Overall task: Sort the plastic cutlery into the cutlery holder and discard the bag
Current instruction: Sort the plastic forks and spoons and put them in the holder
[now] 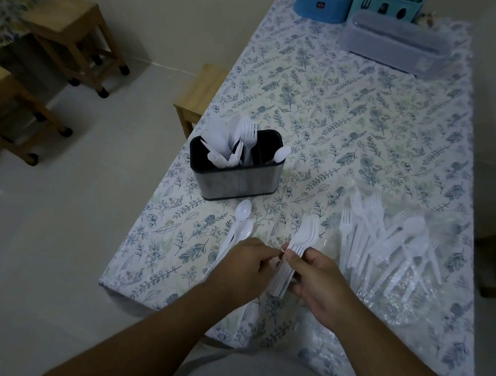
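Observation:
A dark cutlery holder (234, 182) stands on the floral table (346, 112), with white knives, forks and one spoon upright in its compartments. Close to the near edge my right hand (319, 280) grips a stacked bunch of white plastic forks (303, 240), tines pointing away from me. My left hand (248, 267) touches the same bunch at its handles from the left. Two or three white spoons (242, 222) lie on the table just left of my left hand. More forks and spoons (392, 243) are spread over the clear plastic bag (398, 308) at the right.
At the far end stand a blue case (323, 4), a teal cutlery caddy (390, 4) and a clear lidded box (397, 43). Wooden stools (76, 39) stand on the floor to the left, and one stool (199, 95) is tucked against the table's left edge.

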A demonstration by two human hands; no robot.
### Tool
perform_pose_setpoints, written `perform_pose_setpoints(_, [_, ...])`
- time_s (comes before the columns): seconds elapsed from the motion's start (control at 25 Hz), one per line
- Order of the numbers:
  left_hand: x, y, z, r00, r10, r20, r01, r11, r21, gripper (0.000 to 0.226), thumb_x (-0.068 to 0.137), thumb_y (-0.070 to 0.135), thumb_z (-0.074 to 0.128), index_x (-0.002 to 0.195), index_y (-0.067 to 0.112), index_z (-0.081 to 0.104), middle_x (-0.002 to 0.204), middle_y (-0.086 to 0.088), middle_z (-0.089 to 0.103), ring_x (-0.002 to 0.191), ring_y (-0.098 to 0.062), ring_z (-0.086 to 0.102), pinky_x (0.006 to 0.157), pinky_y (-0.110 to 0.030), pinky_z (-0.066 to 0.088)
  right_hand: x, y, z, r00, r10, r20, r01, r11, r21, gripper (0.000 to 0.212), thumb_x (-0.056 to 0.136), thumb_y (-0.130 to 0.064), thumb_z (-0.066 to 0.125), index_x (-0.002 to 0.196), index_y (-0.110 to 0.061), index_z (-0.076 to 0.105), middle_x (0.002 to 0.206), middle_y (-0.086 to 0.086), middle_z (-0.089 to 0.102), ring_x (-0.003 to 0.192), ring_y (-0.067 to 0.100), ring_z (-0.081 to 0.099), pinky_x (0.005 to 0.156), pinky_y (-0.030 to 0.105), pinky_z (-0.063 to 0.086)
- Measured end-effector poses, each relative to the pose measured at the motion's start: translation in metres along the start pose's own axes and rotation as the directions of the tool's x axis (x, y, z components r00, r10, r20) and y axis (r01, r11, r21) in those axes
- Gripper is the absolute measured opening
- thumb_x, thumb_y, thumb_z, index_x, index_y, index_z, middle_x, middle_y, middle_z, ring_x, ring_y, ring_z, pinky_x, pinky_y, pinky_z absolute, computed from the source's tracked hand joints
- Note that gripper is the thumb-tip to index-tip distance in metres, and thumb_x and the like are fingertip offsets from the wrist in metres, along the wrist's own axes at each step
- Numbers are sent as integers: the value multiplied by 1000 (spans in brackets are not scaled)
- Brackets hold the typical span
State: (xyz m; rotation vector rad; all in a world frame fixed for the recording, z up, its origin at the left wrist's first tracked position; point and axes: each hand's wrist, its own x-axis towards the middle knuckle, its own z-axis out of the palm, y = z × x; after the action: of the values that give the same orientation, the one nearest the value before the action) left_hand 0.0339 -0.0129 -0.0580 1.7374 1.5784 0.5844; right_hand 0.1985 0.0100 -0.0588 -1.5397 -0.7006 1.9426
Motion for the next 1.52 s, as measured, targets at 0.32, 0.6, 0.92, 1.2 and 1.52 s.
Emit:
perform_pose_setpoints(0.32, [19,36,-18,969,-153,-195,115,974,-194,10,95,27,63,91,21,69,88,10,68,84,-4,65,73,-18,52,0,-12,25,857,-499,125,450,610,-652,18,102,-21,54,87,-17,64,79,-2,69,71,6,66,65,27,56])
perform_pose_setpoints(0.6, [44,57,-73,946,-19,-325,-54,975,-216,15,97,7,55,96,15,67,82,4,70,80,-8,66,68,-26,55,7,-76,54,824,-528,206,553,669,-497,26,106,-12,44,92,-19,65,98,0,59,92,10,59,83,27,46])
perform_pose_setpoints(0.92, [105,56,-146,829,142,-541,-145,989,36,27,95,7,60,118,18,69,109,7,70,98,1,58,84,-3,41,33,-168,102,632,-763,138,649,424,-631,19,98,-30,62,102,-17,77,80,-2,72,73,7,65,64,25,51])
perform_pose_setpoints(1.2, [103,43,-141,892,21,-452,29,994,103,17,90,11,60,102,18,70,88,6,72,77,-4,59,62,-19,44,55,-150,101,763,-633,131,530,497,-687,15,95,-29,67,97,-18,77,80,-2,76,78,17,72,77,42,60])
perform_pose_setpoints(1.52, [45,42,-112,860,51,-508,-14,997,75,12,85,8,67,94,17,67,89,7,62,81,-6,56,67,-18,46,33,-131,84,722,-677,140,514,391,-763,36,93,-21,68,130,-17,67,107,-1,70,94,11,67,85,28,57])
